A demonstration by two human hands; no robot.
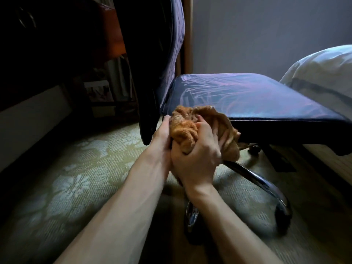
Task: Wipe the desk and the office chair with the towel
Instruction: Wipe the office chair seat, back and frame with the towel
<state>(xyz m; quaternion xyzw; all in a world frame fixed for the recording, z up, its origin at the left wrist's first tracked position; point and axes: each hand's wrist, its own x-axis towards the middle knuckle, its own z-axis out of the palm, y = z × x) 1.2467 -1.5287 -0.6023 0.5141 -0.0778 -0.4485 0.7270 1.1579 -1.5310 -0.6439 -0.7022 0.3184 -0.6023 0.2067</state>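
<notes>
Towel (187, 128) bunched tight in both fists, left hand (162, 138) and right hand (198, 157), at the chair seat (247, 98) edge; better flatten it, then long strokes

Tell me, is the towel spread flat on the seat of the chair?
No, the towel is bunched up between the left hand and the right hand, at the near edge of the chair seat.

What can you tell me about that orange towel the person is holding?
The towel is orange-brown with a looped, terry-like texture, bunched into a crumpled wad. Both hands clutch it: the left hand cups its left side, and the right hand grips it from below and in front, fingers pressed into the folds. A thinner flap hangs to the right. It sits by the near edge of the chair's blue seat; contact is unclear.
</notes>
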